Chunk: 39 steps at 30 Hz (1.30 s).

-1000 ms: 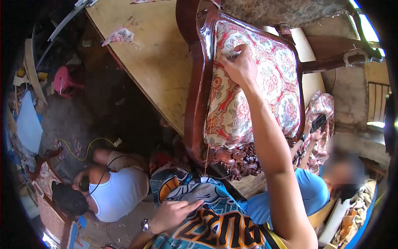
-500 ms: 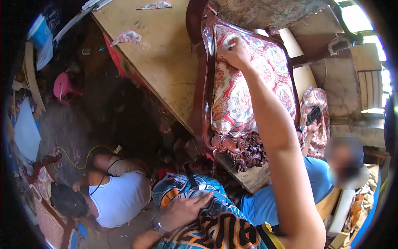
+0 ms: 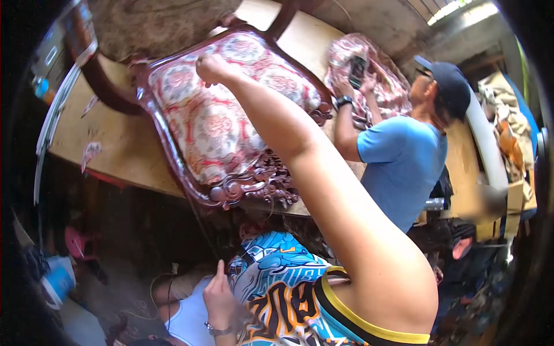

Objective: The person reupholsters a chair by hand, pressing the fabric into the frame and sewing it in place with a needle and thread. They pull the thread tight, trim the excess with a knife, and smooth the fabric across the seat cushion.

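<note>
A carved dark-wood chair with a floral padded seat (image 3: 213, 124) lies across the wooden table. My right hand (image 3: 212, 70) is at the upper part of the seat, its fingers curled; what they hold, if anything, is hidden. At the bottom, my left hand (image 3: 219, 294), with a watch on its wrist, is raised in front of my patterned shirt (image 3: 288, 300). Its index finger points up and its other fingers are blurred. Nothing shows in it.
On the right, a person in a blue shirt (image 3: 398, 155) holds a phone (image 3: 357, 71) over floral cloth (image 3: 340, 51). A person in a white top (image 3: 187, 320) is low at the left. Fabric scraps (image 3: 91, 154) lie on the table (image 3: 115, 153). A pink stool (image 3: 75, 242) stands left.
The view has swung, shifting the chair left and bringing the blue-shirted person further into view. My right hand's fingers look more curled over the seat. My left hand has lifted, its index finger upright.
</note>
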Motion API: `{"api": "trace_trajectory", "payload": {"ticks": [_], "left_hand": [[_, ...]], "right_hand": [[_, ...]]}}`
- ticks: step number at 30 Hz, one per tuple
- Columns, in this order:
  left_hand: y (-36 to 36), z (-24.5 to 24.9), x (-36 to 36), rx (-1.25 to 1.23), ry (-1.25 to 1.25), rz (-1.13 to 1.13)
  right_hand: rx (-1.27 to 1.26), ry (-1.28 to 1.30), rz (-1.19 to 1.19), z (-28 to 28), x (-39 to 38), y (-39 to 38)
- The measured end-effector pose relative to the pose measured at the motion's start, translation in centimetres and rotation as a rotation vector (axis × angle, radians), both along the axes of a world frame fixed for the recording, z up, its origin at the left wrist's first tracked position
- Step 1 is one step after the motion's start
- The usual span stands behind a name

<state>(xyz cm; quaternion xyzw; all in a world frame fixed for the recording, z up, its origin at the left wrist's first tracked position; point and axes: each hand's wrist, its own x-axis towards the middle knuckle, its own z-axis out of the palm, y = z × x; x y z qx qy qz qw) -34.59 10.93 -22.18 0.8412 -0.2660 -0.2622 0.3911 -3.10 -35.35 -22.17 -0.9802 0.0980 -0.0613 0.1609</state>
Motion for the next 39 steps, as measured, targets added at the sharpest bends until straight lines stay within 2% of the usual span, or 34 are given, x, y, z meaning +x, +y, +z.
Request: {"api": "trace_trajectory", "payload": {"ticks": [1, 2, 4, 6, 7, 8, 11, 13, 18, 19, 20, 24, 25, 26, 27, 28, 29, 30, 31, 33, 34, 36, 37, 39], "left_hand": [[0.4, 0.3, -0.1, 0.048, 0.017, 0.022], [0.6, 0.6, 0.0, 0.094, 0.04, 0.035], [0.6, 0.9, 0.0, 0.185, 0.082, 0.074], [0.0, 0.6, -0.6, 0.166, 0.064, 0.102], [-0.1, 0.3, -1.0, 0.16, 0.061, 0.115], [-0.3, -0.6, -1.5, 0.08, 0.004, 0.12], [-1.6, 0.4, -2.2, 0.158, 0.042, 0.157], [-2.3, 0.0, -2.6, 0.188, 0.034, 0.173], [-3.1, -1.4, -3.1, 0.249, 0.064, 0.169], [-2.9, -2.0, -3.1, 0.281, 0.1, 0.153], [-2.8, -2.4, -3.2, 0.315, 0.14, 0.139], [-3.9, -3.6, -2.7, 0.424, 0.244, 0.076], [-4.3, -3.8, -2.6, 0.441, 0.247, 0.065], [-5.0, -4.2, -2.2, 0.448, 0.24, 0.054], [-5.4, -4.8, -2.0, 0.449, 0.228, 0.055], [-5.8, -5.3, -1.6, 0.443, 0.21, 0.06], [-6.1, -5.8, -1.3, 0.43, 0.185, 0.064], [-6.5, -6.3, -0.9, 0.404, 0.161, 0.083], [-6.8, -6.6, -0.6, 0.37, 0.145, 0.116], [-9.0, -6.4, 0.5, 0.254, 0.127, 0.254], [-7.0, -8.7, 1.5, 0.243, 0.13, 0.357], [-11.8, -5.5, 2.9, 0.246, 0.383, 0.638], [-11.9, -5.9, 3.7, 0.209, 0.465, 0.757], [-11.6, -7.5, 6.2, 0.126, 0.628, 0.995]], "right_hand": [[0.096, 0.294, 0.01, 3.5, -1.9, 0.4], [0.01, 0.357, -0.044, 4.0, -2.4, -0.2], [0.059, 0.293, -0.078, 4.9, -3.3, -0.8], [0.066, 0.188, -0.099, 5.2, -3.8, -1.5], [0.038, -0.005, -0.139, 4.8, -3.9, -1.4], [0.03, -0.01, -0.154, 4.7, -3.9, -1.6], [-0.097, 0.086, -0.078, 5.6, -4.4, -1.6], [-0.248, 0.005, -0.007, 4.7, -4.2, -1.2], [-0.216, 0.019, 0.145, 0.4, -2.5, -1.9], [-0.269, 0.044, 0.222, -0.6, -2.9, -2.1], [-0.343, 0.113, 0.294, 0.6, -5.0, -2.2], [-0.148, 0.139, 0.25, -3.6, -3.2, -1.1], [-0.276, 0.167, 0.252, -5.0, -2.0, -0.1], [-0.389, 0.258, 0.371, -1.3, -4.7, -0.5], [-0.373, 0.227, 0.316, -1.4, -4.4, -0.1], [-0.244, 0.293, 0.241, -1.3, -3.7, 0.2], [-0.124, -0.067, -0.037, -4.6, -3.2, 1.5], [0.028, -0.116, 0.008, -0.7, -7.6, -0.7], [0.131, -0.292, -0.104, 1.9, -10.9, -2.4], [0.326, -0.642, -0.335, 2.7, -16.8, -6.0], [0.414, -0.819, -0.454, 2.3, -19.4, -8.1], [0.165, -0.717, -0.733, 0.2, -25.0, -12.3], [0.041, -0.621, -0.828, -1.5, -27.2, -14.1], [0.02, -0.431, -0.971, -4.1, -30.4, -16.5]]}}
